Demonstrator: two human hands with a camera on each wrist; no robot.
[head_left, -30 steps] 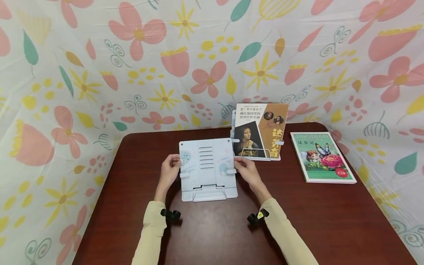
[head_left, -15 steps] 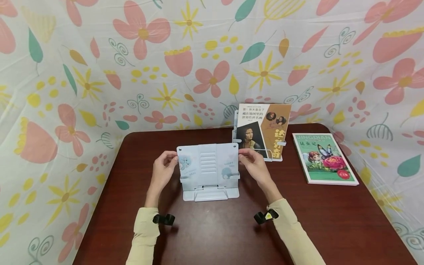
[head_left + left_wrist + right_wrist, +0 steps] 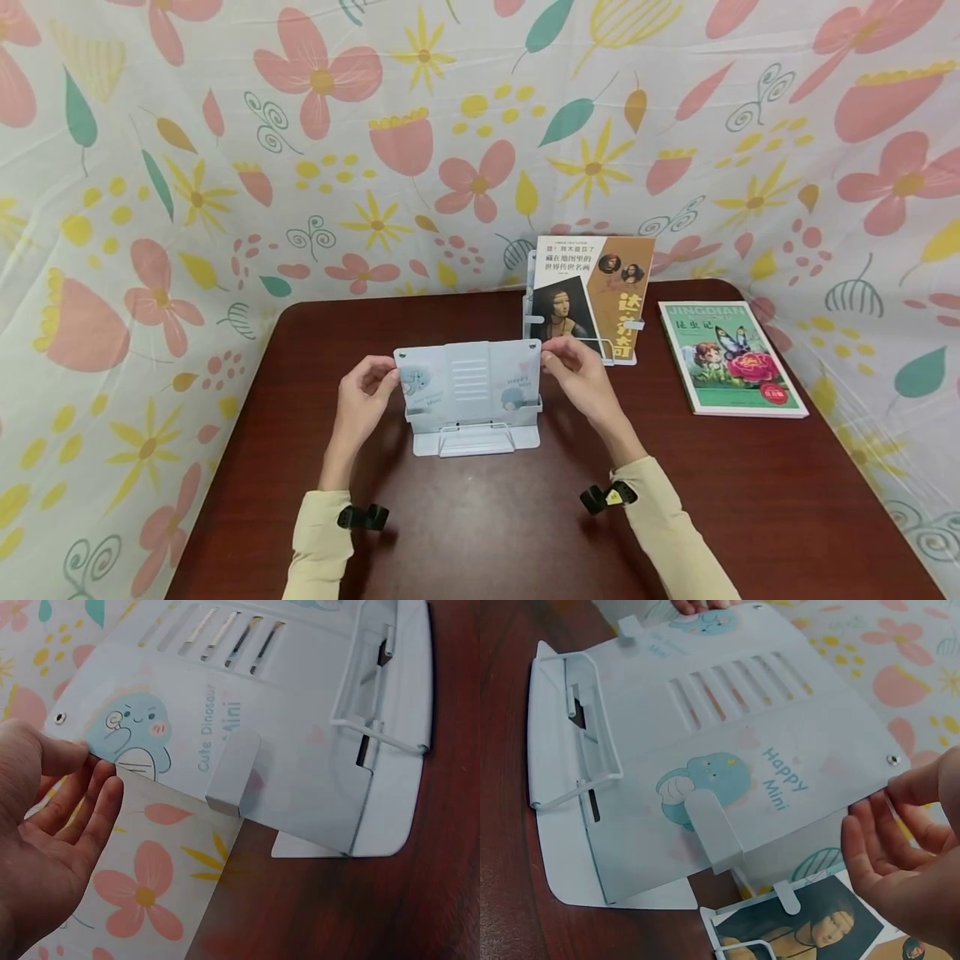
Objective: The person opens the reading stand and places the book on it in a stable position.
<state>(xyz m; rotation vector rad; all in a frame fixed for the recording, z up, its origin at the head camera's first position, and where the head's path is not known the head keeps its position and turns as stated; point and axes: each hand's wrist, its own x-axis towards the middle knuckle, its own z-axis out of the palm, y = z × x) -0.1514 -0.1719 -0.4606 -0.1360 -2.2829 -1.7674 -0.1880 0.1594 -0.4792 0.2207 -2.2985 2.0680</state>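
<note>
A white book stand [image 3: 470, 387] with dinosaur prints and a slotted middle strip stands mid-table, its back panel tilted up from the base. My left hand [image 3: 365, 393] pinches the panel's left edge near the upper corner; in the left wrist view the thumb [image 3: 64, 756] lies on the front and the fingers sit behind. At the opposite edge my right hand [image 3: 581, 375] pinches the panel just below its corner rivet. The wire page holder [image 3: 592, 727] is at the bottom, over the base lip. A white side clip [image 3: 234, 774] juts from the panel's left part.
Behind and right, a second stand holds an upright brown and white book [image 3: 592, 292] with a painted portrait. A green book [image 3: 731, 358] lies flat at the table's right. A floral cloth [image 3: 300, 167] hangs along the back edge of the brown table [image 3: 465, 533].
The stand's back panel has swung from lying nearly flat to a raised tilt, its top edge coming toward me. Both hands have shifted up to the top corners and lifted with it.
</note>
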